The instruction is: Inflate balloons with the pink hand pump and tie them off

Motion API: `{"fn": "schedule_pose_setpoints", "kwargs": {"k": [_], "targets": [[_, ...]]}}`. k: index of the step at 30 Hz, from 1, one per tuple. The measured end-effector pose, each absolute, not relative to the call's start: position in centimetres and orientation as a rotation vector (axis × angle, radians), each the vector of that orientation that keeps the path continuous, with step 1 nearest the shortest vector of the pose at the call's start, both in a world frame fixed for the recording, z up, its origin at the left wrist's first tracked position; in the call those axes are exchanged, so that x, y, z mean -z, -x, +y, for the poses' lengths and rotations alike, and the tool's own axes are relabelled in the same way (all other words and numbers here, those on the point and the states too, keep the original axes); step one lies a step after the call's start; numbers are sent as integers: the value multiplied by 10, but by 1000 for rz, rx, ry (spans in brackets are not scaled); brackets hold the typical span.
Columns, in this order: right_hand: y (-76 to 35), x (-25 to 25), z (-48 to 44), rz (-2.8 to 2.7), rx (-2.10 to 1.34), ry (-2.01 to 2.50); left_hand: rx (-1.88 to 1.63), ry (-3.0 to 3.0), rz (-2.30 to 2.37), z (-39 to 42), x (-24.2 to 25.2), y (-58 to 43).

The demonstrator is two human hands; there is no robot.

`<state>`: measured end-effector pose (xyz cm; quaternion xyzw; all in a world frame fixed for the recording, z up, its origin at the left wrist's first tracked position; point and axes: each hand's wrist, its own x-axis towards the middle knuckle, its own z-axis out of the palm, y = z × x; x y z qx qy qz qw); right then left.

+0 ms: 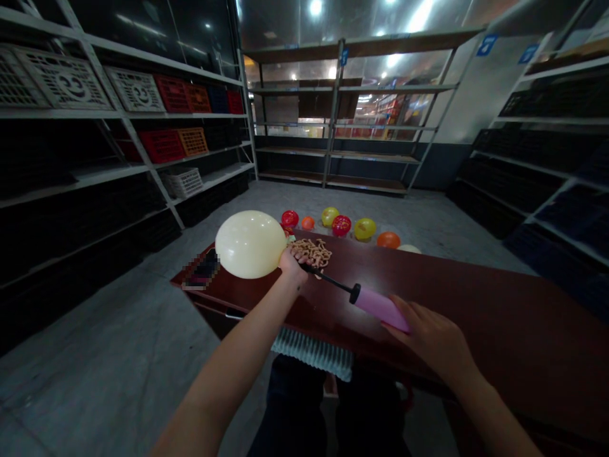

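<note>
A large cream balloon (250,245), blown up round, extends leftward from my left hand (295,263). The fingers of that hand are closed around the balloon's neck, where the black nozzle end of a balloon pump (380,306) meets it. My right hand (431,333) is wrapped round the far end of the pump's pink barrel, with the black rod drawn out between the two hands. Just behind my left hand lies a heap of tan, uninflated long balloons or similar curled pieces (316,252); their exact kind is unclear.
The dark red table (457,285) stretches off to the right. A pixelated dark object (203,268) lies at its left corner. Beyond it, several balloons, including a yellow one (365,229) and an orange one (389,240), rest on the floor. Shelves with crates (164,146) stand left.
</note>
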<state>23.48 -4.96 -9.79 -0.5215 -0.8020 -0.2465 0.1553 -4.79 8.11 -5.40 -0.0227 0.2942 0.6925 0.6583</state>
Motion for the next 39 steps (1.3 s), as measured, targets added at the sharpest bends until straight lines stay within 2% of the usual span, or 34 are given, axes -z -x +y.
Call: {"fn": "schedule_pose_setpoints", "kwargs": {"k": [3,9,21,27,39], "targets": [[-240,103,-56,-2310,647,1491,-1593,91,702,81,59,53],[-225,86,-53,-2278,310,1591,-1647,95,659,77,63,52],[-171,54,-44,-2137,-160,1619,-1629,-166,523,34,19,7],[-170,62,-50,-2243,-2,1680,-1517,-55,624,42,36,11],[-190,81,-53,-2325,341,1615,-1538,-18,637,74,45,61]]}}
